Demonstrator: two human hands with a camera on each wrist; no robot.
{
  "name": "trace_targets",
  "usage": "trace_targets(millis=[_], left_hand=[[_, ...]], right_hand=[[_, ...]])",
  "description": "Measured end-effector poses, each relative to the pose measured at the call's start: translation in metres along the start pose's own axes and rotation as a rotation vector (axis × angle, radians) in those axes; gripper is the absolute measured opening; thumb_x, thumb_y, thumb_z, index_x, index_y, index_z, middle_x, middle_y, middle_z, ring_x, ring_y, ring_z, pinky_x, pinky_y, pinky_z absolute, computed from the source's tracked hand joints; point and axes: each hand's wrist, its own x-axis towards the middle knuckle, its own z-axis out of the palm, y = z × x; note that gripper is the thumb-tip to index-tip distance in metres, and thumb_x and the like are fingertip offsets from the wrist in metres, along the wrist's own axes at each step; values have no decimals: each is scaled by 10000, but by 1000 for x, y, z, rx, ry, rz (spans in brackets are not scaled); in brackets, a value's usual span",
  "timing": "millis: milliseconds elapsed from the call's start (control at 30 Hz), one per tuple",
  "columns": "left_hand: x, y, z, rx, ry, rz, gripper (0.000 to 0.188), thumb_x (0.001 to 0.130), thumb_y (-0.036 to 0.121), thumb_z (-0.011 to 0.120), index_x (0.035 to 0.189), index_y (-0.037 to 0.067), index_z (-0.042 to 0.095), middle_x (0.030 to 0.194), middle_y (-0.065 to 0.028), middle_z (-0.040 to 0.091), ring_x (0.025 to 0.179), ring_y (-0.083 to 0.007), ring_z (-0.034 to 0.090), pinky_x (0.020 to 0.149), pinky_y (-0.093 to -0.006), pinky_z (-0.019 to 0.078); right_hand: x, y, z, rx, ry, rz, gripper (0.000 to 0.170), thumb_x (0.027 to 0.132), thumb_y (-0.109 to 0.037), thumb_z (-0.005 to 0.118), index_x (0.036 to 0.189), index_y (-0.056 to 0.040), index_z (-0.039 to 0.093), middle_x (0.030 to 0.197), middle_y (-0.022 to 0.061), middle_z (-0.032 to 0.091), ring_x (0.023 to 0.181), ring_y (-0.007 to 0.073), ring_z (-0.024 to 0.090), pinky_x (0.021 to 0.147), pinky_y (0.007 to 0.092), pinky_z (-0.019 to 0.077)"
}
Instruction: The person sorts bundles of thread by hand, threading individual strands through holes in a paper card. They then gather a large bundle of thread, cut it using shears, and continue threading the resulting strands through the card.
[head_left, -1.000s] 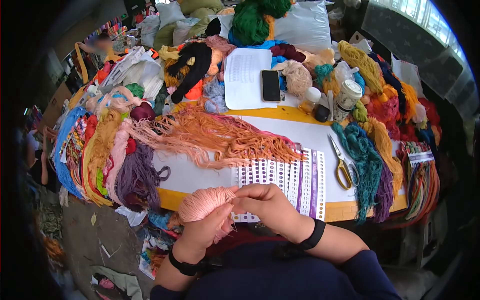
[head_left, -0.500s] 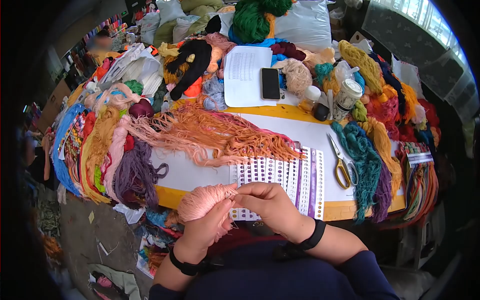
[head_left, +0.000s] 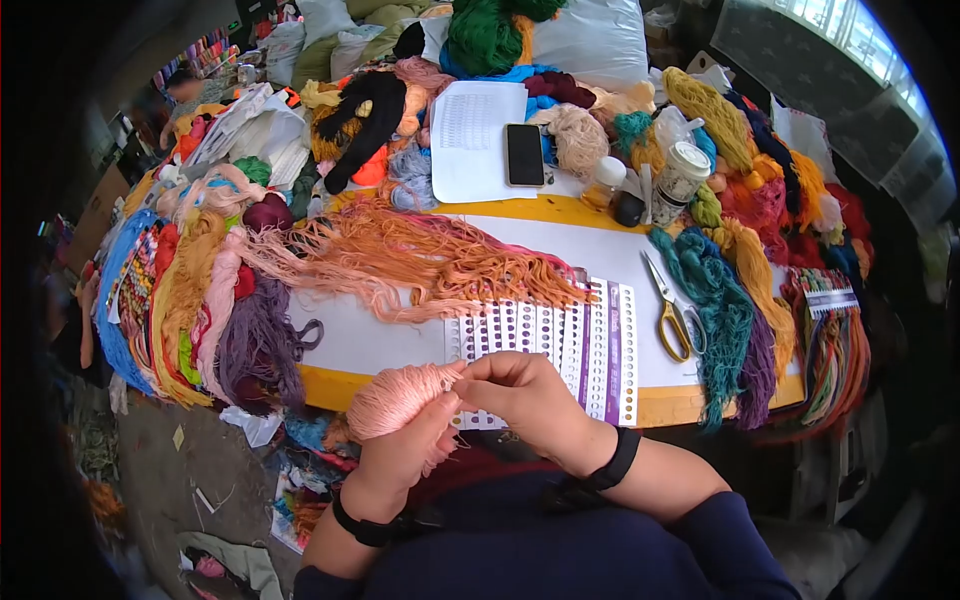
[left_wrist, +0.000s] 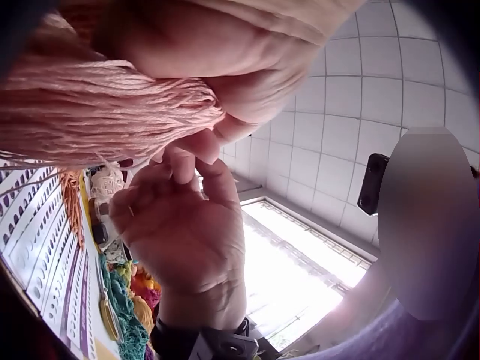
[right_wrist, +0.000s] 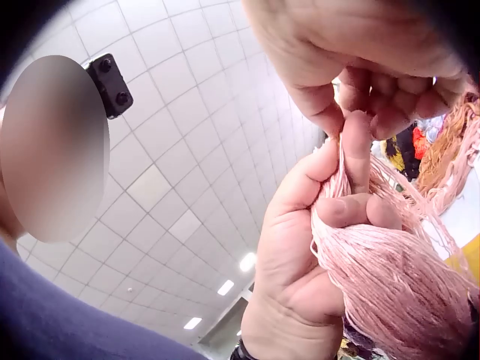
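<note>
A pink skein of yarn (head_left: 392, 402) is gripped by my left hand (head_left: 408, 450), its fingers curled round the gathered strands in the right wrist view. My right hand (head_left: 525, 400) meets the end of the skein, thumb and index finger pinching strands (right_wrist: 341, 142) right by the left fingertips. The skein's loose bulk (right_wrist: 397, 285) spreads out below the left fist. Both hands are raised over the table's front edge. Just beyond them lies a white shade card (head_left: 540, 340) with rows of holes and purple strips.
Orange and pink yarn (head_left: 430, 260) stretches across the white table top (head_left: 370, 345). Gold-handled scissors (head_left: 672, 315) lie to the right beside teal yarn (head_left: 710, 320). Farther back are a phone (head_left: 524, 155), printed sheets (head_left: 470, 150) and a lidded cup (head_left: 685, 175). Heaps of coloured yarn line both sides.
The head view has shifted slightly, so the table sits a little higher and farther left. Both hands keep their hold on the skein with only small finger movement.
</note>
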Motion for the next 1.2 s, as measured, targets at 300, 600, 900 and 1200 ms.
trace_targets(millis=[300,600,900,1200], left_hand=[[3,-22,-9,-237,33,-6,204,924,96,563,1105,4,545,917,-79,609,855,-141,586,744,-269,496],[-20,17,-141,-250,435,437,253,948,229,490,1061,15,560,806,-43,591,698,-141,587,708,-338,528],[-62,3,-301,-522,565,315,268,952,169,520,1160,4,558,921,-66,645,661,-81,567,589,-242,500],[29,48,-115,-367,-30,137,470,902,161,553,1314,-43,454,1163,-167,592,782,-102,570,574,-220,459]], right_hand=[[-1,9,6,114,3,-99,87,864,-50,611,913,10,652,962,68,656,846,103,592,787,263,465],[-67,-112,-85,430,42,-268,106,895,-168,555,843,-90,506,654,-25,436,572,98,439,518,220,360],[-161,-184,-326,-972,1306,-737,150,887,-131,599,939,3,643,756,-49,566,671,25,477,602,184,374],[5,-88,-181,-843,597,-320,184,850,-105,662,961,39,695,822,61,684,725,83,586,659,228,470]])
